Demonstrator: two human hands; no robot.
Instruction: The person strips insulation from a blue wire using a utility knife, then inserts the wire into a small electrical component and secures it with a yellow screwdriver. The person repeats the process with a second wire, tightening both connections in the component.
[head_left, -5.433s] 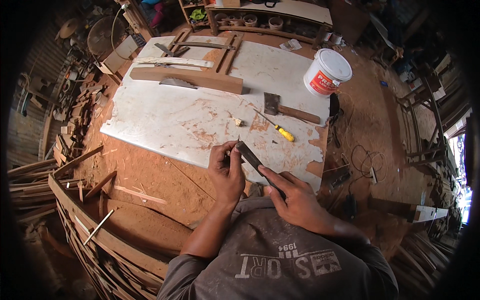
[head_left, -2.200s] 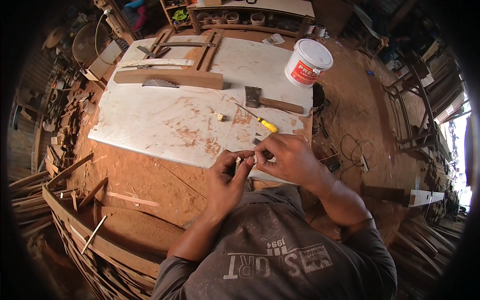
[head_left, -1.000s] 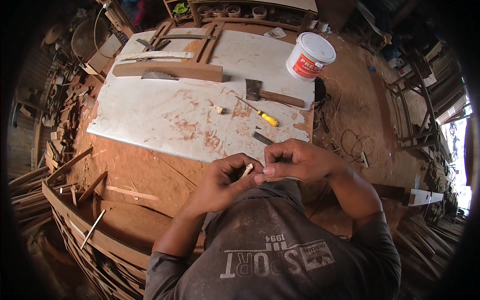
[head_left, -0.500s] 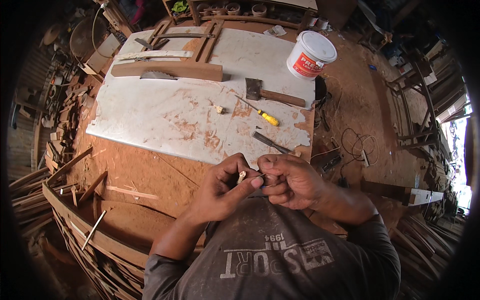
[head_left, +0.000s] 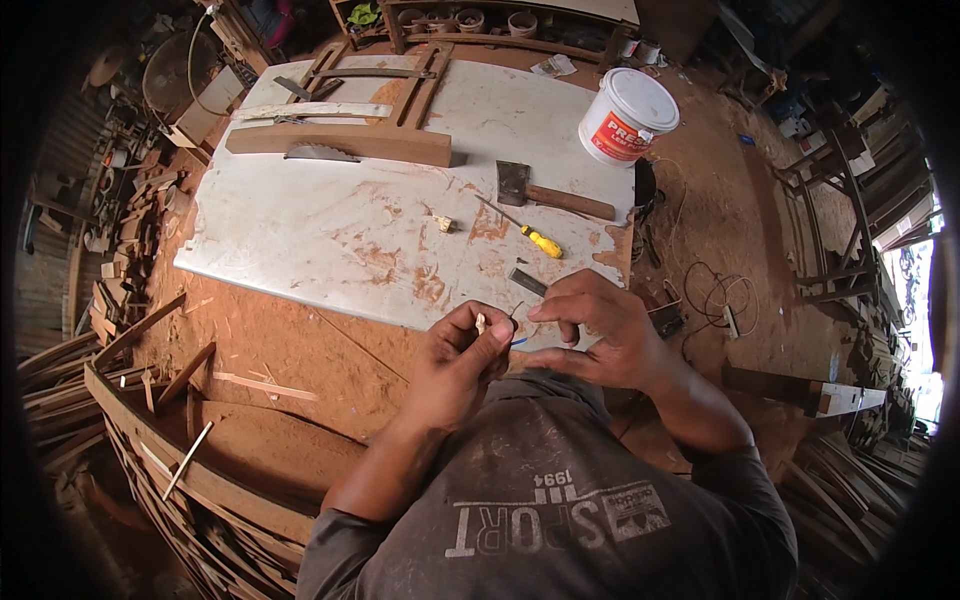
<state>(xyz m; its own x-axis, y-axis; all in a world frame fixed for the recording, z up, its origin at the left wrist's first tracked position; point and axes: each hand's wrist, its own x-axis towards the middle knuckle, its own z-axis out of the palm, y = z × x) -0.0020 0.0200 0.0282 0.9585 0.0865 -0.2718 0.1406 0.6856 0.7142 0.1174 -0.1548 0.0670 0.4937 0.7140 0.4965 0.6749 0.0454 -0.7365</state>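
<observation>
By the tabletop point(head_left: 310, 210), the left hand point(head_left: 458, 365) holds a pale piece point(head_left: 481, 323) (small).

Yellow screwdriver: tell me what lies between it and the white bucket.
In the head view, the wooden handle of the hatchet lies across the stretch between the yellow screwdriver and the white bucket.

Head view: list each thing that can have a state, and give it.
Left hand, pinched on a small pale piece
Right hand, open
White bucket, upright, lid on
Hatchet, lying flat
Yellow-handled screwdriver, lying flat
Chisel, lying down, partly hidden
White board, smeared with brown
</observation>
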